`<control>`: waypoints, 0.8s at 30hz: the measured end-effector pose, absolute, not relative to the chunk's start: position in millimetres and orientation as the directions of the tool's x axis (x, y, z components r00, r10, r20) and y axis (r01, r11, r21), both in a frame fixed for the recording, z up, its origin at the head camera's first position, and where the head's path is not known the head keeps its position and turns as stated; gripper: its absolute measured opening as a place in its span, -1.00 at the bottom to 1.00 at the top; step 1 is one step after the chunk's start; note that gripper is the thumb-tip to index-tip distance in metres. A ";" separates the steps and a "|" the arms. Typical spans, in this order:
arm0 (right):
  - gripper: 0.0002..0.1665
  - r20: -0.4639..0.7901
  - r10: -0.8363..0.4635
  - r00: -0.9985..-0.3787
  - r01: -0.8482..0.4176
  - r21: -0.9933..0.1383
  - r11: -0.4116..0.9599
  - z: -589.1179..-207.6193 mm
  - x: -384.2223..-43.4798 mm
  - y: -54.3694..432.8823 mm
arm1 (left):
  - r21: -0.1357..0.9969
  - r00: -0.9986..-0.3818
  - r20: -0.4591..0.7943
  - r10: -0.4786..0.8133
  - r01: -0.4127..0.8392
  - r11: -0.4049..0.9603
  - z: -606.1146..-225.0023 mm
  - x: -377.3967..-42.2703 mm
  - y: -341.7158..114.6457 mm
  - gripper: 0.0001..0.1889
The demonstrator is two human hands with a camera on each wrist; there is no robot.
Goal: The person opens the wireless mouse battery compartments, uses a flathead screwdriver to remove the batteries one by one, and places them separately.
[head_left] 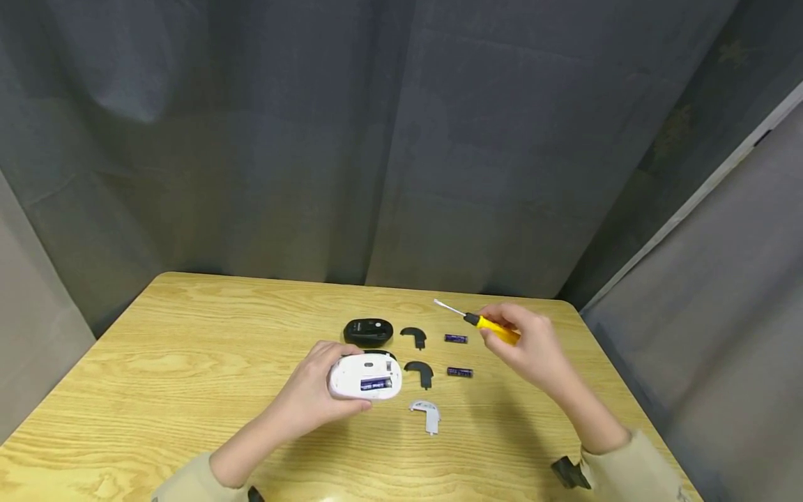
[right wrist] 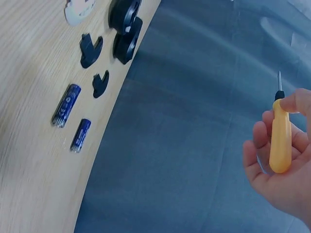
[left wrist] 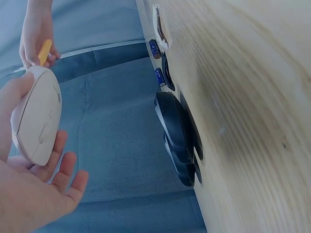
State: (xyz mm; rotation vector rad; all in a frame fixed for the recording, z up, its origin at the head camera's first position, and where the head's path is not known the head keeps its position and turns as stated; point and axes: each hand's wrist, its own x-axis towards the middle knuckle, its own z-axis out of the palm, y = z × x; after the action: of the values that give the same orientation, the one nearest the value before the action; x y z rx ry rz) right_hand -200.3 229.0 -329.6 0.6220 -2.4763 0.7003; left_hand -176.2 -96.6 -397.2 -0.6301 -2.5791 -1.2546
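My left hand point(head_left: 311, 387) holds a white computer mouse point(head_left: 343, 380) above the table, thumb below and fingers above. Its underside faces the head camera, and a dark blue battery point(head_left: 376, 383) lies in the uncovered compartment. In the left wrist view, the top shell of the mouse point(left wrist: 41, 114) shows. To the right, my right hand point(head_left: 527, 345) grips a yellow-handled screwdriver point(head_left: 500, 330) in the air, apart from the mouse. Its metal tip points up and left. In the right wrist view, thumb and fingers close round the screwdriver handle point(right wrist: 280, 138).
Behind the white mouse sits a black mouse point(head_left: 368, 332); a second black mouse point(left wrist: 176, 126) is mostly hidden in the head view. Two black battery covers point(head_left: 414, 337), a white cover point(head_left: 431, 418) and two loose batteries point(head_left: 460, 372) lie on the wooden table point(head_left: 207, 348). Dark curtains hang behind.
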 end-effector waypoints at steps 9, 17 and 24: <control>-0.75 0.601 -0.354 -0.716 -0.634 -0.350 0.690 -335.7 -192.5 220.6 | 0.707 -0.897 0.344 0.278 0.442 0.552 -397.0 -178.8 -98.9 -0.25; -0.71 0.598 -0.428 -0.677 -0.708 -0.373 0.600 -342.2 -186.7 212.6 | 0.713 -0.895 0.356 0.268 0.446 0.541 -396.1 -181.0 -99.8 -0.26; -0.68 0.588 -0.474 -0.656 -0.743 -0.392 0.542 -351.8 -182.8 205.2 | 0.706 -0.894 0.359 0.270 0.449 0.548 -396.4 -182.0 -100.6 -0.27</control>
State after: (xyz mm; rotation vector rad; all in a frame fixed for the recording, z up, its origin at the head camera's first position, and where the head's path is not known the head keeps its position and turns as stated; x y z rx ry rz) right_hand -182.8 205.2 -351.8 0.9920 -2.3679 0.8857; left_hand -182.0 -100.6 -396.4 -0.6061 -2.5758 -1.2638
